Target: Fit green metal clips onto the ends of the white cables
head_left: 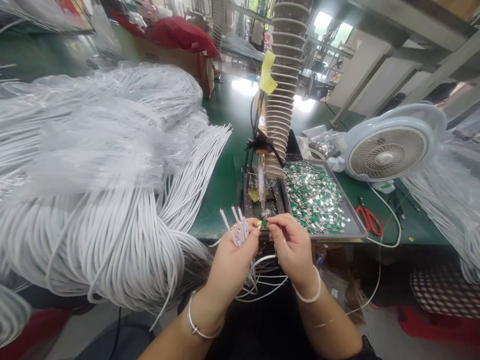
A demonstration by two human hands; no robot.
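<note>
My left hand [232,257] is closed round a bunch of several white cables [237,226], their stripped ends sticking up past my fingers. My right hand [292,247] pinches a small green circuit board [263,224] and holds it against a cable end at my left thumb. Both hands sit at the front edge of the green table [221,165], just below a soldering iron [261,182] fixed tip-down on a dark stand. Loose white cable tails hang down between my wrists.
A grey tray [356,231] filled with small green and silver boards lies right of the iron. Heaps of white cables [112,200] under clear plastic fill the left. A ribbed fume hose [283,85], a white fan [390,147] and red-handled cutters [369,220] stand right.
</note>
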